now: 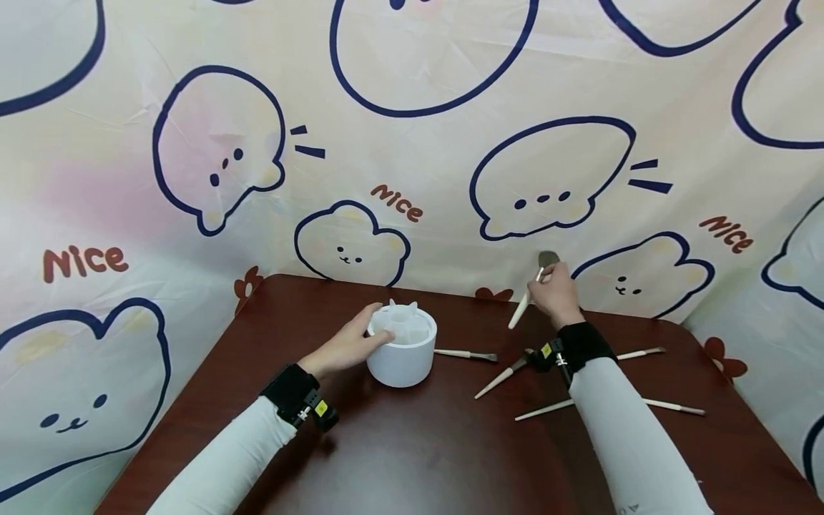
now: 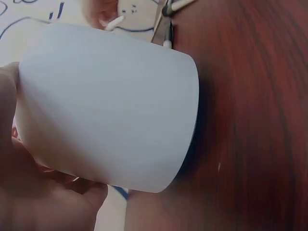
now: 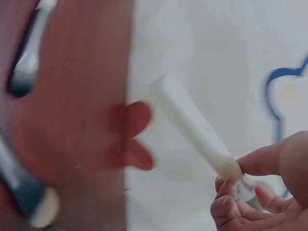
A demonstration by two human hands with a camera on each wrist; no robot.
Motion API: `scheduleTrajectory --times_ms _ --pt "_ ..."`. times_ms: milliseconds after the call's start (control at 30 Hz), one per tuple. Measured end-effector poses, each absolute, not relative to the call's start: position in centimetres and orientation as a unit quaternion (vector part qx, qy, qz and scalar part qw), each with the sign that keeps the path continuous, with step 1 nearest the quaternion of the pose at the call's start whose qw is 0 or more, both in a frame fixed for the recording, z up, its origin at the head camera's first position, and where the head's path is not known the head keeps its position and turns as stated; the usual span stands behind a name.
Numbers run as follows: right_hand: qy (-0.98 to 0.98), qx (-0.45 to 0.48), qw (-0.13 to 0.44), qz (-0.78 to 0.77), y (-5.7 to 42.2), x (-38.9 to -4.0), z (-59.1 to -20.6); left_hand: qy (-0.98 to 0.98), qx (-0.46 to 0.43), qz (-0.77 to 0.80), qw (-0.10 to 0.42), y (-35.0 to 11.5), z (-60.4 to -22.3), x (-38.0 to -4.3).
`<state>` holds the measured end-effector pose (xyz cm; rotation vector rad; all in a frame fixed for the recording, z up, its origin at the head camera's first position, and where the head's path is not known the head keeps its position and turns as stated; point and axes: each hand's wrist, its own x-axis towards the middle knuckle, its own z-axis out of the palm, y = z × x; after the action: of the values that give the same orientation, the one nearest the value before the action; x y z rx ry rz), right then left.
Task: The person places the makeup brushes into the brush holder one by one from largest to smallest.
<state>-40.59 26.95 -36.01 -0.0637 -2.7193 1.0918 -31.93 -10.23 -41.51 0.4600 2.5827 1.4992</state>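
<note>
My left hand [image 1: 346, 345] grips the rim of a round white brush holder [image 1: 400, 363], thumb over the top edge and fingers around its far side. The holder is upright, with dividers inside and small pointed ears on the rim. In the left wrist view its smooth wall [image 2: 110, 106] fills much of the picture. To the right and farther back, my right hand [image 1: 556, 292] pinches a makeup brush [image 1: 519, 310] above the table's far edge. Its dark bristles point up and its pale handle [image 3: 192, 125] slants down to the left, apart from the holder.
Several more makeup brushes lie on the dark wooden table [image 1: 412, 450]: one right beside the holder [image 1: 460, 353], another brush [image 1: 498, 383] nearer, and others under the right forearm, including a thin brush [image 1: 676, 408]. A cartoon-printed cloth [image 1: 444, 157] hangs behind the table.
</note>
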Motion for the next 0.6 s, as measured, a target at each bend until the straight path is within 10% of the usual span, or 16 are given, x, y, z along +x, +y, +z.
scheduleTrajectory --times_ms 600 --pt "-0.779 0.214 0.172 0.564 19.9 -32.2 -29.4 0.816 0.22 0.513 0.15 -7.7 -41.5 -30.6"
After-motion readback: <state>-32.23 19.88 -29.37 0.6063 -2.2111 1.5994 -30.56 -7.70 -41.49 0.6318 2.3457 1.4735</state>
